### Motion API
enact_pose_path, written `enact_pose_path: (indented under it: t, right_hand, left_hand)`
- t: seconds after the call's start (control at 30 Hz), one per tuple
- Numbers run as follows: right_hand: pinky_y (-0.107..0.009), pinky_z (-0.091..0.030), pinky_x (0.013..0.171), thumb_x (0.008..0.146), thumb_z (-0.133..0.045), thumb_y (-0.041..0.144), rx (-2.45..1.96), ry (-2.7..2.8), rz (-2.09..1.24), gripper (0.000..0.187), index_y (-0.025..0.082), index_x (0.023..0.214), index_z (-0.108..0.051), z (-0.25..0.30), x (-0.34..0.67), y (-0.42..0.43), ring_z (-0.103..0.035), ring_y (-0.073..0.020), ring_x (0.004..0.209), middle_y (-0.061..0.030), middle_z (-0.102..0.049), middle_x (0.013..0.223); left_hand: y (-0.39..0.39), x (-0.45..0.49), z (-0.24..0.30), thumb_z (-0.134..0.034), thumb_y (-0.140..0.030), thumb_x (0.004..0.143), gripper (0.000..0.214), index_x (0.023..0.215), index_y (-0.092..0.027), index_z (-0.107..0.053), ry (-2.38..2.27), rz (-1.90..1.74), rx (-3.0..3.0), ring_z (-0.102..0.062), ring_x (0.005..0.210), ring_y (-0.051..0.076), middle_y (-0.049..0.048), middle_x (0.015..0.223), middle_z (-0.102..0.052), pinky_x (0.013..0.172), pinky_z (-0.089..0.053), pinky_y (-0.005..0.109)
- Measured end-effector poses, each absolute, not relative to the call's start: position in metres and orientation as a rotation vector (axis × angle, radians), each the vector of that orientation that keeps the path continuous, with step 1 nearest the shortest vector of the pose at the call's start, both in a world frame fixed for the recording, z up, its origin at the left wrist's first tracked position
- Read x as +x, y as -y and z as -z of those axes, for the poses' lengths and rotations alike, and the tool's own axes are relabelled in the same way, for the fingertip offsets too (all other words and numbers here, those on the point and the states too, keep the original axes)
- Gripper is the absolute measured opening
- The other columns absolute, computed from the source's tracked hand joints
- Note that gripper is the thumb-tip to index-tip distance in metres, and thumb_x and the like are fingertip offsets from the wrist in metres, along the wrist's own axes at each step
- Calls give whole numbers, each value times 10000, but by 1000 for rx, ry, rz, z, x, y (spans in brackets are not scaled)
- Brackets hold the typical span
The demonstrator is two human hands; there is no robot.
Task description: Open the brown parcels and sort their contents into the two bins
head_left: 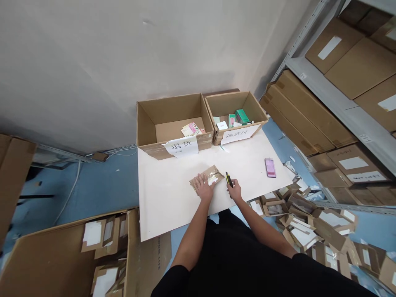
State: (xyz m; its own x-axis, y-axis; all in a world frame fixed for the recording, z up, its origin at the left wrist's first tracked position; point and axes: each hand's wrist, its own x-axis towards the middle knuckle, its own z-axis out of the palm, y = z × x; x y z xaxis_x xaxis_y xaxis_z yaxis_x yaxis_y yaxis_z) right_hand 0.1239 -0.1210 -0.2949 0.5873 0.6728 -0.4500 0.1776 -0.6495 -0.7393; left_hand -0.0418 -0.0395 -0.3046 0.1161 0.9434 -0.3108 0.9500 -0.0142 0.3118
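My left hand (204, 185) lies flat with fingers spread on a small brown cardboard parcel (213, 176) taped across its top, in the middle of a white board (167, 194) on the floor. My right hand (235, 189) is closed round a black and yellow utility knife (228, 179) just right of the parcel, its tip pointing away from me. A small pink box (270, 167) lies on the board further right.
Two open cartons stand at the board's far edge: the left one (148, 123) holds a few packets, the right one (258, 109) several small boxes. Opened cardboard mailers (309, 222) are piled at right, more in a carton (62, 255) at left. Shelving with cartons (334, 103) rises right.
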Motion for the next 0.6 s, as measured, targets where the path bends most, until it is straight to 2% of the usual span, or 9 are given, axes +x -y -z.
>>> enact_pose_path:
  t: [0.1, 0.2, 0.33, 0.5, 0.6]
  right_hand:
    - [-266, -562, 543, 872, -604, 446, -2141, 367, -1067, 383, 198, 1164, -590, 308, 147, 113, -736, -201, 697, -49, -736, 876]
    - [-276, -581, 586, 867, -652, 453, -2100, 289, -1154, 410, 145, 1137, -649, 318, 182, 107, -741, -216, 743, -79, -748, 837]
    - [-291, -605, 734, 896, -618, 361, -2152, 455, -1165, 431, 108, 1238, -684, 322, 239, 94, -760, -225, 913, -139, -780, 1049]
    - [-401, -563, 978, 952, -502, 330, -2347, 573, -994, 630, 107, 1541, -495, 321, 290, 74, -693, -279, 1205, -223, -656, 1397]
    - [-381, -544, 1024, 969, -452, 270, -2329, 803, -958, 580, 155, 1533, -530, 316, 276, 71, -694, -250, 1204, -157, -659, 1415]
  left_hand:
    - [42, -34, 301, -426, -678, 998, 827, 1689, -243, -293, -1883, 34, 1968, -102, 1630, 416, 128, 1777, -168, 1279, -181, 655]
    - [38, -38, 293, -416, -565, 1034, 705, 1664, -252, -361, -1897, 63, 2024, -181, 1606, 418, 138, 1745, -285, 1256, -225, 658]
    - [24, -61, 283, -449, -433, 1031, 641, 1647, -264, -387, -1861, 73, 2074, -253, 1584, 372, 140, 1659, -440, 1264, -245, 600]
    - [5, -82, 283, -531, -534, 994, 695, 1628, -284, -394, -1836, 177, 1991, -312, 1564, 334, 132, 1661, -434, 1276, -232, 589]
    - [4, -74, 284, -509, -537, 1013, 661, 1613, -275, -416, -1912, 201, 1990, -413, 1495, 327, 155, 1573, -524, 1276, -227, 576]
